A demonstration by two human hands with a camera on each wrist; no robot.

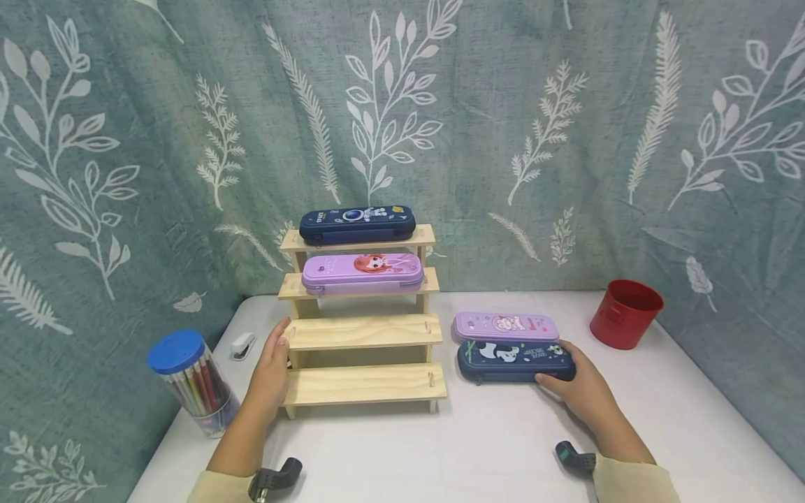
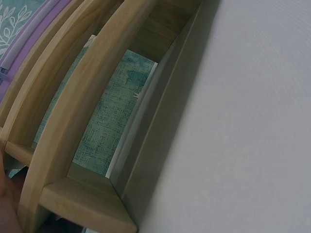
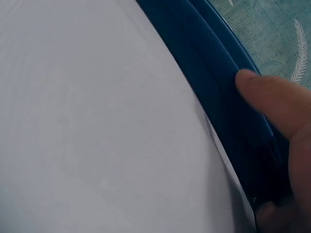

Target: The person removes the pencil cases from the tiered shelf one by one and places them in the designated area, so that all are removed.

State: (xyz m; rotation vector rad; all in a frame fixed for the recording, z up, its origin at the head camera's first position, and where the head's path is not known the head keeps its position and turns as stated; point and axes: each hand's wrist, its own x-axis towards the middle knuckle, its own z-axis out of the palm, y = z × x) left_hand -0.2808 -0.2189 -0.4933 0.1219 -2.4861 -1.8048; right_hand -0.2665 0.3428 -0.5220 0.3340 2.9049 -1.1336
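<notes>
My right grip [image 1: 580,385] is clamped on the panda case [image 1: 512,362], right of centre; narrow gap from its left end to the wooden rack [image 1: 365,385]. My left grip [image 1: 270,365] touches the rack's left edge; fingers partly hidden, can't tell if clamped. White worktop [image 1: 490,447], leafy green curtain [image 1: 478,175] behind.

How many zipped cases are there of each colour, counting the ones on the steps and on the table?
Dark blue: 2 (space case, panda case)
Light purple: 2 (red-haired girl case, bunny-like character case)
Total: 4
</notes>
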